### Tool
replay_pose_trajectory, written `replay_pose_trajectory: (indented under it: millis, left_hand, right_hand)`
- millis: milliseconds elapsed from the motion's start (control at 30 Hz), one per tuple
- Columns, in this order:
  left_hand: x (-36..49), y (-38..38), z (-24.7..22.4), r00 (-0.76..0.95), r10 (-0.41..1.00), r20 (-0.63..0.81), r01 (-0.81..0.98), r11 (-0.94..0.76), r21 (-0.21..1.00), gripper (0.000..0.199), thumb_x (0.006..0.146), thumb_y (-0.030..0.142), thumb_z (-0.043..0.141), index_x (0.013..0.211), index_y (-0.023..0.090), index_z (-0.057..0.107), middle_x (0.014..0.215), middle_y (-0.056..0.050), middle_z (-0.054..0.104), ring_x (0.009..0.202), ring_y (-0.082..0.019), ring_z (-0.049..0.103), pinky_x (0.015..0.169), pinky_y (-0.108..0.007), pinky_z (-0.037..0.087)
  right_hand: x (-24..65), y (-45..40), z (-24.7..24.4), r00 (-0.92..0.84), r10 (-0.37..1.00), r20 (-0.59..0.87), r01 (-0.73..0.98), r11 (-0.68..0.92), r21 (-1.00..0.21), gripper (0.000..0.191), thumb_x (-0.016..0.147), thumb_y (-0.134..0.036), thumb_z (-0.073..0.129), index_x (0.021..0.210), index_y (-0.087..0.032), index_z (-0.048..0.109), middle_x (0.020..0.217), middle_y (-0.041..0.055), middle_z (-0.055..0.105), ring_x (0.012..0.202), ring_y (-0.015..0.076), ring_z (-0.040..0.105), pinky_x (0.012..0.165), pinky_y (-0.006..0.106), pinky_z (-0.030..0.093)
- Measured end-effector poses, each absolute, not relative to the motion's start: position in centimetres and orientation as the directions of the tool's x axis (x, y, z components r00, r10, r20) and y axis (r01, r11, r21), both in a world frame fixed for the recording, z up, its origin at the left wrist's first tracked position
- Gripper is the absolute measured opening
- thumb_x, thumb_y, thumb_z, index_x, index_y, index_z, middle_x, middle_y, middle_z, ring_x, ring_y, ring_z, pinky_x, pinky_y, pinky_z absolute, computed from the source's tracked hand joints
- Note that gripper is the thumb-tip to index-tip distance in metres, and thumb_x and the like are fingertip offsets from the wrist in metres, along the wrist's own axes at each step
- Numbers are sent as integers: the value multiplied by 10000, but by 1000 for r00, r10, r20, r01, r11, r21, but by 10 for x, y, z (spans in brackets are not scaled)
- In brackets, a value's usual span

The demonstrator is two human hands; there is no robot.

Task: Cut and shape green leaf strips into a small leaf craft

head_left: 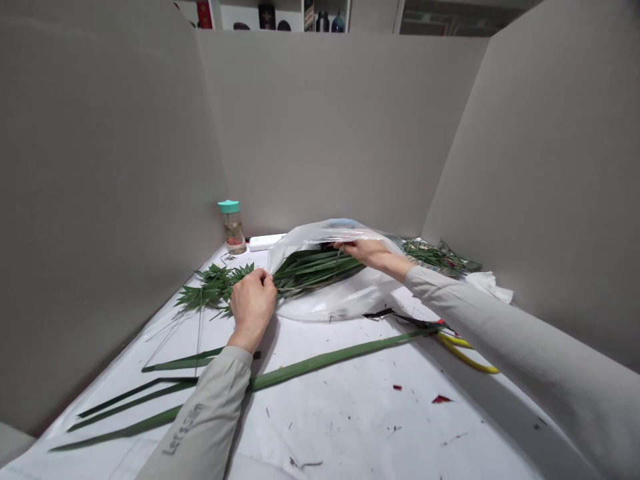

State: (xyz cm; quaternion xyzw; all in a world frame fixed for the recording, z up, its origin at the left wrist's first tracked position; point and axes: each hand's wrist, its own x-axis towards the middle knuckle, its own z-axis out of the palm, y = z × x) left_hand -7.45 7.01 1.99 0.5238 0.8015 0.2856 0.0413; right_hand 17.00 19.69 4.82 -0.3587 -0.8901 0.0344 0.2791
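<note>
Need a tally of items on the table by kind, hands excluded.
Leafy green bunch: 1
Small leaf pile at back right: 1
Loose long green blades: 4
White plastic bag: 1
Yellow-handled shears: 1
Jar with teal lid: 1
White flat box: 1
Crumpled white cloth: 1
Total: 11

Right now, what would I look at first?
You'd spot green leaves in the middle of the white table, with the left hand gripping them and the right hand under a clear plastic bag. Yellow-handled scissors lie to the right. A green-lidded bottle stands behind.
</note>
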Motion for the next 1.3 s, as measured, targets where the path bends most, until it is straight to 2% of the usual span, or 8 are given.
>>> replay_pose_trajectory:
  millis: [167,300,533,700,800,900,1067,1300]
  left_hand:
    - [-75,71,18,-444,853,273,805,246,540,319,945,348,652,1225,195,639,1232,-92,670,1039,-248,677,856,-449,582]
    - [-73,68,17,-418,824,383,812,150,564,320,945,342,652,1226,189,639,1243,-95,666,1056,-254,672,877,-467,576]
    - [-45,49,31,-266,777,570,752,-203,628,241,945,330,644,1128,176,675,1263,-95,661,1191,-285,606,1016,-551,477]
    - [-19,30,41,28,897,441,453,-405,794,185,896,340,632,854,190,732,904,-62,753,868,-230,673,856,-411,528]
    - [-5,22,39,286,917,279,211,-345,915,268,838,406,622,842,191,782,812,-73,775,697,-213,665,695,-344,543]
    - [4,17,34,405,894,192,58,-234,970,259,800,399,666,827,172,788,763,-73,753,654,-185,626,660,-313,519]
    - [9,16,24,416,899,137,-65,-121,991,173,784,312,740,687,169,726,650,-14,645,588,-124,514,598,-258,428]
    - [6,20,20,383,920,89,-131,-41,990,196,776,308,771,660,166,704,622,-5,649,543,-101,497,565,-243,387]
  right_hand:
    - [183,172,43,-574,733,364,642,679,-356,232,997,-341,633,1149,-168,665,1120,60,697,909,194,696,791,383,599]
    - [187,132,45,-619,629,470,523,777,-351,182,1006,-325,624,1055,-160,686,1028,42,718,855,173,703,775,366,600]
    - [193,43,45,-665,214,716,215,972,-92,184,1014,-138,542,1116,-147,695,1096,129,748,987,205,678,834,371,580]
    - [199,3,32,-714,48,698,137,988,72,208,977,-54,561,1162,-37,655,1074,203,754,1021,255,659,826,411,600]
    - [201,-3,23,-726,-5,688,98,989,110,181,960,-15,555,1102,4,666,1056,209,764,1054,269,660,866,395,605]
    - [200,-4,17,-743,-36,668,56,992,116,166,953,-4,542,1026,18,689,1038,208,768,1027,273,676,877,379,606]
    - [195,-11,10,-778,-34,628,26,996,86,215,963,-38,518,973,24,724,995,190,774,944,269,698,846,355,602]
    - [192,-22,8,-788,-15,616,19,999,48,218,993,-100,537,964,-10,734,962,152,780,897,236,703,851,319,598]
